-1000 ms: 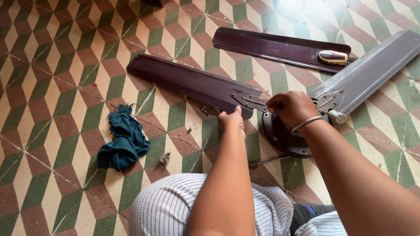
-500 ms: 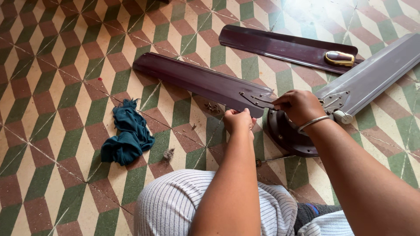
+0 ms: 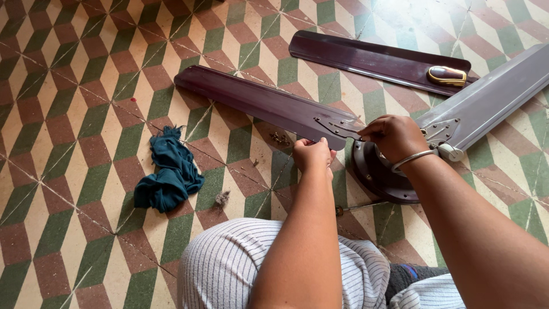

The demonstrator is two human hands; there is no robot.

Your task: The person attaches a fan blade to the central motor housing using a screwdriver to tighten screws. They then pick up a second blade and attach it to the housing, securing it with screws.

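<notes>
A dark maroon ceiling fan lies in parts on a patterned tiled floor. My left hand (image 3: 313,154) grips the near edge of one long fan blade (image 3: 260,104) close to its metal bracket (image 3: 338,127). My right hand (image 3: 394,136), with a metal bangle on the wrist, pinches the bracket's end over the round motor housing (image 3: 374,174). A second blade (image 3: 486,100) is fixed to the housing and runs off to the upper right.
A third loose blade (image 3: 366,57) with a gold-trimmed ornament (image 3: 446,75) lies farther back. A crumpled teal cloth (image 3: 167,171) sits on the floor at the left. Small screws (image 3: 279,138) lie under the held blade. My striped knee (image 3: 229,266) is at the bottom.
My left hand has moved up from beside the blade and closed on its near edge. The view shifted slightly; my right hand stays on the bracket.
</notes>
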